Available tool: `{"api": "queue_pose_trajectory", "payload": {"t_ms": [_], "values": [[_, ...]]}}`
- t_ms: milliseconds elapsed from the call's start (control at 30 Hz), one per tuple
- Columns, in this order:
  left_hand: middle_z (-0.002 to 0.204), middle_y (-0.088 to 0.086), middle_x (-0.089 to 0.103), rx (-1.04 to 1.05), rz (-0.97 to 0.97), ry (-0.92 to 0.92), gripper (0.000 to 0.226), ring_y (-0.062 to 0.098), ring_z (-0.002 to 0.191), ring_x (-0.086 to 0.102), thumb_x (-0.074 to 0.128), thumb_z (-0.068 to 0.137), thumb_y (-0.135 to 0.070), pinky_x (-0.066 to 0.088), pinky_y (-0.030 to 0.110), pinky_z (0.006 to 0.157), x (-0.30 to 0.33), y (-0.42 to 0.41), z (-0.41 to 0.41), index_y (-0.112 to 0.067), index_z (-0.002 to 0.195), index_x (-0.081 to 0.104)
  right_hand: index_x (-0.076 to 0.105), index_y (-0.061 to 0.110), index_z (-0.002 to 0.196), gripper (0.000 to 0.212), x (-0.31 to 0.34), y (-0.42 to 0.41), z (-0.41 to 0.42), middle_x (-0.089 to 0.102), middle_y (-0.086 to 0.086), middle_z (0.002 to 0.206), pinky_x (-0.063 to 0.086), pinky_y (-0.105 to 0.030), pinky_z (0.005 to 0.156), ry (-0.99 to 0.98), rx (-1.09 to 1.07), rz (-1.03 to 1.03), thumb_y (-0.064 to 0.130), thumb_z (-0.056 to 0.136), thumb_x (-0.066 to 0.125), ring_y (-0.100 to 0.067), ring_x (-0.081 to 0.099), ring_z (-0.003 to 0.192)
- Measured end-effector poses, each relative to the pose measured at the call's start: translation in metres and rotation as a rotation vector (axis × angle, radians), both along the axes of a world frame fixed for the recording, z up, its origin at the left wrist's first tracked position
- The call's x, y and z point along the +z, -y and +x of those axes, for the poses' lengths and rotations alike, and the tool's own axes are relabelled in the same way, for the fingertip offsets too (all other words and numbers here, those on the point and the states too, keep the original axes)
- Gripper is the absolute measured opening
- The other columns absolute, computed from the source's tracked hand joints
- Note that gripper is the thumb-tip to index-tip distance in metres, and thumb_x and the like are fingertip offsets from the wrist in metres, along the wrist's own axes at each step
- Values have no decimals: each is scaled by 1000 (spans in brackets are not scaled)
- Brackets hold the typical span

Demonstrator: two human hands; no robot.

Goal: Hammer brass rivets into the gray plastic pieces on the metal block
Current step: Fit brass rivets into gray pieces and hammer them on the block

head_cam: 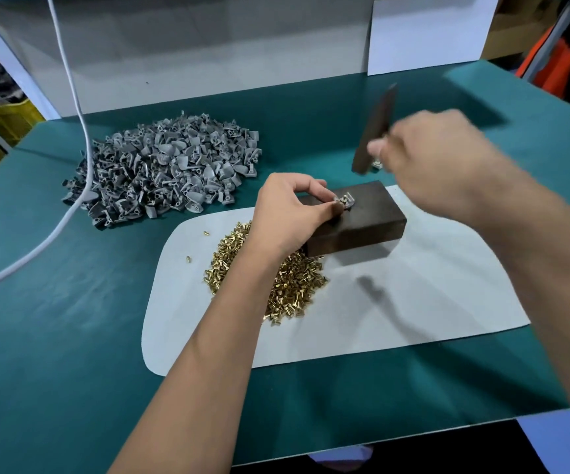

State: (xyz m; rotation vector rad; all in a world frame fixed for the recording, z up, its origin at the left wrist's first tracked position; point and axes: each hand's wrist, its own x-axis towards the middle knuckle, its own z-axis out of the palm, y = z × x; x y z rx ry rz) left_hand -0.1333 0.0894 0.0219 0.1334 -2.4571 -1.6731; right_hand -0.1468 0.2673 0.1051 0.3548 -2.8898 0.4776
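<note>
On the dark rectangular metal block (355,217), which lies on a pale sheet (413,302) spread over the green tabletop (71,336), a small gray plastic piece (345,201) sits near the block's far left corner with brass rivets standing in it. The left hand (290,213) pinches that piece between thumb and curled fingers to steady it. The right hand (437,155) is wrapped round a dark hammer-like tool (375,131), raised above and just behind the block; it is motion-blurred, so the exact grip is hard to read.

Judging by the stock, the job is far from over: a large heap of gray plastic pieces (164,169) waits at the left, and a loose pile of brass rivets (276,285) lies just in front of the block. What may be a finished piece shows behind the tool, though it is too blurred to be sure.

The block's long axis runs from near left to far right; the tool slants steeply, upper end tilted away and to the right
</note>
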Motion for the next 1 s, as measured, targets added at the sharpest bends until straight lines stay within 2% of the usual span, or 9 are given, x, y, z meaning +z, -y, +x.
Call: {"api": "queue_pose_trajectory", "payload": {"t_ms": [100,233,300,400,567,633,733,867,1000], "values": [[106,-4,76,1,-12,7,11,3,102,70,90,74,-14,54,31,100,0,1,-1,-16,76,80,56,16,91,37,-11,4,6,58,-13,80,35,-36,64,-251,-9,-127,45,106,38,-38,49,69],[104,0,76,-6,2,-14,11,3,101,71,89,75,-10,56,34,99,1,0,1,-15,73,78,48,22,82,32,-22,10,7,59,-15,88,38,-37,69,128,22,148,43,106,43,-35,47,78],[106,-1,76,-4,-7,-15,13,2,101,70,90,75,-13,54,32,100,1,0,1,-18,72,78,47,22,80,35,-11,5,4,57,-14,83,41,-39,67,35,5,124,47,104,42,-37,49,75],[107,-4,76,-3,-14,-7,15,2,103,70,91,73,-15,52,32,102,0,1,-1,-21,70,77,53,17,90,39,-8,3,8,61,-16,84,43,-40,64,-269,21,-144,50,102,35,-40,52,70],[105,2,76,-23,9,-19,15,2,103,71,90,74,-11,55,35,100,0,1,0,-19,70,78,40,21,74,38,-21,13,11,59,-13,87,38,-38,69,177,34,143,40,107,43,-37,47,78],[106,0,76,-14,0,-12,13,3,104,70,90,73,-12,53,35,102,1,2,0,-18,72,79,41,21,71,41,-10,11,9,55,-11,80,37,-37,67,97,33,135,44,105,45,-37,48,77],[107,-2,75,-12,0,-1,15,2,105,69,90,73,-13,52,35,104,0,2,0,-20,71,77,53,20,88,32,-7,13,10,61,-17,89,40,-39,67,-175,13,-126,45,105,43,-43,54,79],[106,3,75,-26,1,-20,16,5,106,70,89,74,-10,53,36,103,2,1,1,-20,70,77,47,22,85,28,-19,22,9,61,-17,97,36,-37,71,179,-4,105,38,107,44,-37,49,82],[106,-1,75,-13,7,-9,17,3,105,69,90,74,-13,51,35,105,2,1,2,-22,69,76,46,21,74,39,-2,13,5,54,-13,82,38,-38,68,6,-10,59,44,105,45,-37,48,76]]}}
